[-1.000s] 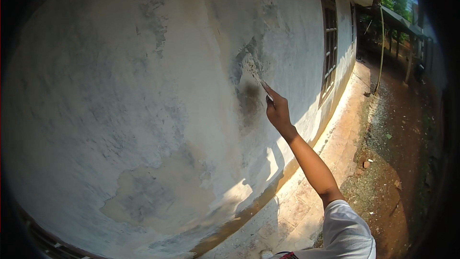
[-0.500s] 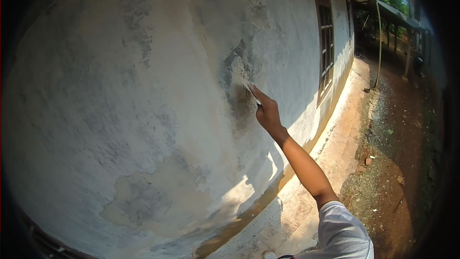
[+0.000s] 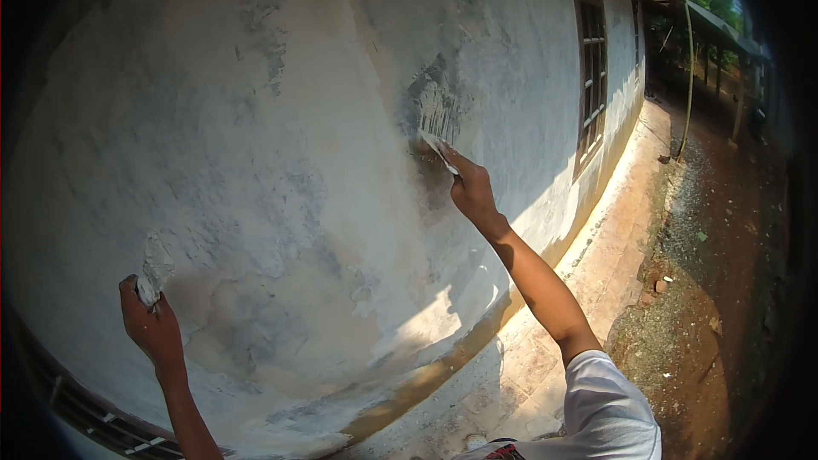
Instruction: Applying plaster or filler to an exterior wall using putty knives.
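My right hand [image 3: 471, 190] is stretched out to a weathered white wall [image 3: 281, 136] and grips a flat scraper blade [image 3: 437, 147]. The blade's tip presses against a grey scraped patch [image 3: 439, 106] of bare plaster. My left hand [image 3: 149, 324] is raised at the lower left, close to the wall. It holds a second flat tool [image 3: 153, 268] smeared with white filler, its blade pointing up. A white sleeve [image 3: 609, 405] covers my right upper arm.
A dark barred window [image 3: 590, 55] is set in the wall further along. A pale concrete strip [image 3: 588, 273] runs along the wall's foot, with reddish bare soil [image 3: 724, 255] to its right. A roofed shed and trees [image 3: 716, 25] stand at the far end.
My right hand with the scraper has shifted left and slightly up along the grey patch. My left hand with its filler-smeared tool has risen into view at the lower left.
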Tool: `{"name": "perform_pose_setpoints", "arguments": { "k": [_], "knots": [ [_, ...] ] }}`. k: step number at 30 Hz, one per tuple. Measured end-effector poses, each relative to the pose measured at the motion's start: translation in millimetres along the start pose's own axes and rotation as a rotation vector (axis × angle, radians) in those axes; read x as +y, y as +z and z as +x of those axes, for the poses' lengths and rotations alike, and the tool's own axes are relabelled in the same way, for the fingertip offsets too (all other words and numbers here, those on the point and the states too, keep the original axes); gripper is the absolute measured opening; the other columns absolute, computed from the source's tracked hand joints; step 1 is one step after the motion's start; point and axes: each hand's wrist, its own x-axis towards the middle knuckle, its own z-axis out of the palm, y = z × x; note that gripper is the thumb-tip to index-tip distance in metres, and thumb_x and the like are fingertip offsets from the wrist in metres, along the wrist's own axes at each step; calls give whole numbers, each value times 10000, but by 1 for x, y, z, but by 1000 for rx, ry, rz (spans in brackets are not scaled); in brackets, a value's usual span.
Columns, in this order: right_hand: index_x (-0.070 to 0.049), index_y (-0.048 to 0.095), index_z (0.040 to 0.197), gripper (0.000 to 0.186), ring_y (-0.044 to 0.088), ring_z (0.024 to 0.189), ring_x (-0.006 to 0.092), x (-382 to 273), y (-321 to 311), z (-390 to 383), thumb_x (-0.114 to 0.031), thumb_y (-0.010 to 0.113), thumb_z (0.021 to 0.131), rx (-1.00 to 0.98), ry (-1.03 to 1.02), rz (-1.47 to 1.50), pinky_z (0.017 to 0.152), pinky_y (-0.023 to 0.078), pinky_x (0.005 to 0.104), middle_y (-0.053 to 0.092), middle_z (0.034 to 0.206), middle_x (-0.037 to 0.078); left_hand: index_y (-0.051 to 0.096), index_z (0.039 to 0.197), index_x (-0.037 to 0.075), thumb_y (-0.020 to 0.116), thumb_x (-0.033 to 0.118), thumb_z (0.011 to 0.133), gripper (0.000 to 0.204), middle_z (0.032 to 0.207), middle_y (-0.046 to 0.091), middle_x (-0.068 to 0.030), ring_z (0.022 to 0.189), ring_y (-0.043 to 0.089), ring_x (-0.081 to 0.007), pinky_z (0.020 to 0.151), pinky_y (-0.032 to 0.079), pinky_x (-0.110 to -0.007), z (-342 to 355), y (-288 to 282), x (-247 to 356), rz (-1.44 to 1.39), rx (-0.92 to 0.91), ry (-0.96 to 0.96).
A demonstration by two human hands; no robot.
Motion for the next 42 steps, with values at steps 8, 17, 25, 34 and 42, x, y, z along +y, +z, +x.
{"name": "perform_pose_setpoints", "arguments": {
  "k": [8,17,25,34,42],
  "knots": [
    [-103,578,1412,751,472,1392,403,38,40,-20,145,537,704,-42,-27,-241,1123,460,488,581,1424,181,624,1075,47,778,89,856,271,1021,677,-120,916,682,-317,769,544,-411,110,80,-38,399,420,481],
    [-22,635,1319,537,677,1142,331,26,-34,-70,140,478,831,-177,345,152,1000,495,332,713,1189,215,633,977,52,775,144,885,193,914,678,-93,832,677,-304,740,541,-410,110,99,-54,336,549,471],
    [1,642,1300,493,712,931,391,-2,9,74,-15,488,832,83,488,-250,850,538,435,707,971,291,635,995,65,764,168,910,186,934,687,-93,864,690,-308,748,554,-419,110,95,-56,351,552,458],
    [-81,586,1397,677,582,1267,419,2,49,-18,144,520,761,42,-78,-361,1050,519,461,646,1309,208,646,999,77,747,135,912,145,951,691,-76,875,686,-293,758,549,-403,106,91,-55,328,516,429],
    [-73,622,1354,655,521,1348,415,57,22,-146,155,510,751,-236,17,-277,1111,471,482,629,1361,186,636,979,73,744,125,902,143,922,677,-78,849,672,-294,757,537,-408,111,90,-57,288,518,463]
  ]
}}
